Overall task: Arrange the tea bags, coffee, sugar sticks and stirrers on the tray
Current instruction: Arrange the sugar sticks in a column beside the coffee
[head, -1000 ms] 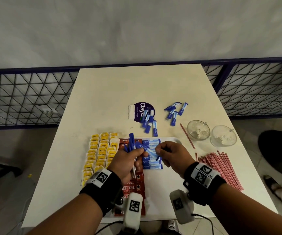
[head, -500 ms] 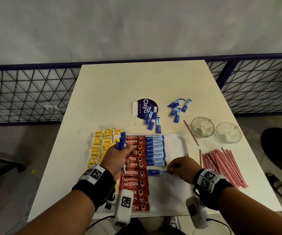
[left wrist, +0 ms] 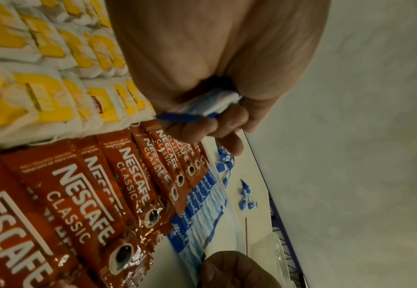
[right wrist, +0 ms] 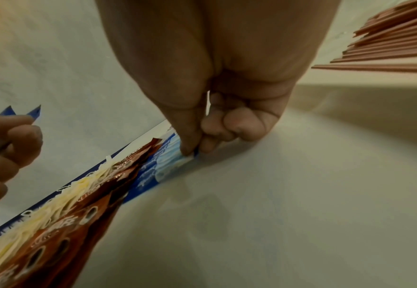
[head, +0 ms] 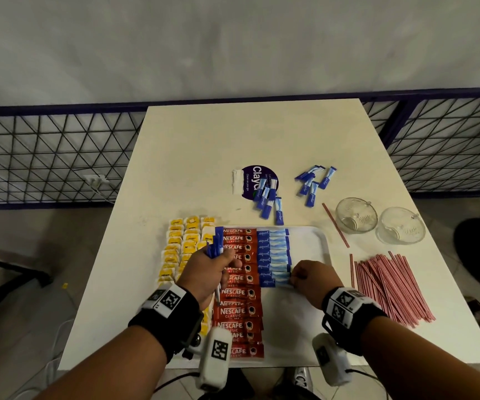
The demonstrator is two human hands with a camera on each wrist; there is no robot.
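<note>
While the left hand (head: 211,265) grips spare sticks, the right hand (head: 309,274) pinches a light, floppy sugar stick (head: 274,282) by its end, mid-frame.

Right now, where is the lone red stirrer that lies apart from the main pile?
In the head view the lone stirrer lies diagonally on the table, right of the tray and left of the nearer glass cup, beyond the stirrer pile.
</note>
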